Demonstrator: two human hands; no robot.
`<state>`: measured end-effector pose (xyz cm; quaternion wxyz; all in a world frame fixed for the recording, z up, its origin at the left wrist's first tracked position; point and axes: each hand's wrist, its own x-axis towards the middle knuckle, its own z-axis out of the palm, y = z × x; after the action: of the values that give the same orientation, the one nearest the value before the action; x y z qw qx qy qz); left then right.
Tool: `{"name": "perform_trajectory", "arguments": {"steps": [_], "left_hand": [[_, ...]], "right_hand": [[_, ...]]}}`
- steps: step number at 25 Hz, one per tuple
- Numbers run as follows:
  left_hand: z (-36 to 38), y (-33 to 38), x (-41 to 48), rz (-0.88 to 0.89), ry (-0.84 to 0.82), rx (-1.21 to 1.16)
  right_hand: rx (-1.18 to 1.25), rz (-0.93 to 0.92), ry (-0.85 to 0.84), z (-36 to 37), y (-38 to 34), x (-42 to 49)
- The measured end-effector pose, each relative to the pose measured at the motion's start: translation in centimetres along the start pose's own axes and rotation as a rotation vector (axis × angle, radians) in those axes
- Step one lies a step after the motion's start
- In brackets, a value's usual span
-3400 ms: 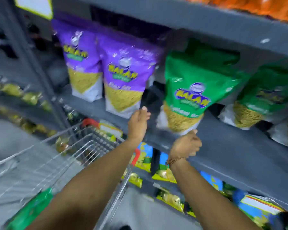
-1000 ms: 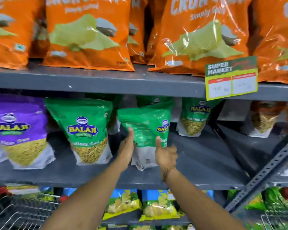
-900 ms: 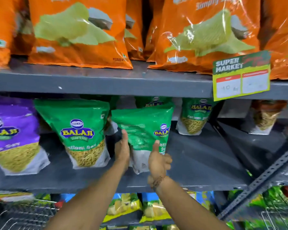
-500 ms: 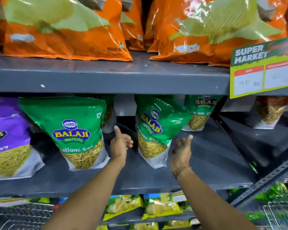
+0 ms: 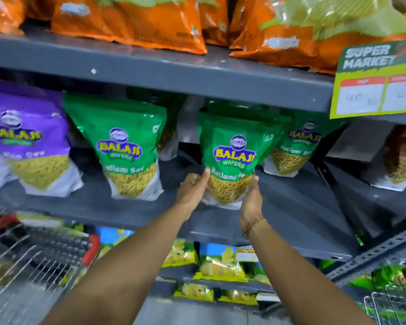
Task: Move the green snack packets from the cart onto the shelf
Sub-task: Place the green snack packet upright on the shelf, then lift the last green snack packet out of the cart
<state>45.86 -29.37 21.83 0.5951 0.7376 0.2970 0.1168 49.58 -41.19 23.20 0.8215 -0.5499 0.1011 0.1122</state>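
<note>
the left hand and the right hand press flat, fingers extended, against the two lower sides of a green snack packet that stands on the grey shelf, probably squaring it up so it stays standing and its label faces the aisle; neither hand curls into a grip, they only cradle it. the packet stands upright with its long axis vertical, sealed top up under the shelf above, printed front toward the camera, in line with another green packet to its left and near the wire cart below.
</note>
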Motion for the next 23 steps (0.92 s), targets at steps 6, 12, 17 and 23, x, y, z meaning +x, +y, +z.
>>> {"name": "perform_trajectory", "arguments": {"steps": [6,12,17,23], "left_hand": [[-8.5,-5.2,-4.4,0.102,0.219,-0.237],[-29.8,-22.4,-11.0,-0.231,1.008,-0.531],[-38.1,-42.9,-20.3,-0.976,1.075,-0.758],[-39.1,-53.2,-22.2,-1.147,1.146,-0.551]], "right_hand": [[-0.499,-0.082,0.16,3.9,8.5,-7.5],[-0.864,-0.292,-0.829,18.5,24.6,-20.4],[-1.378,0.09,-1.42,26.0,42.9,-30.0],[-1.762,0.467,-1.403,22.6,57.9,-33.6]]}}
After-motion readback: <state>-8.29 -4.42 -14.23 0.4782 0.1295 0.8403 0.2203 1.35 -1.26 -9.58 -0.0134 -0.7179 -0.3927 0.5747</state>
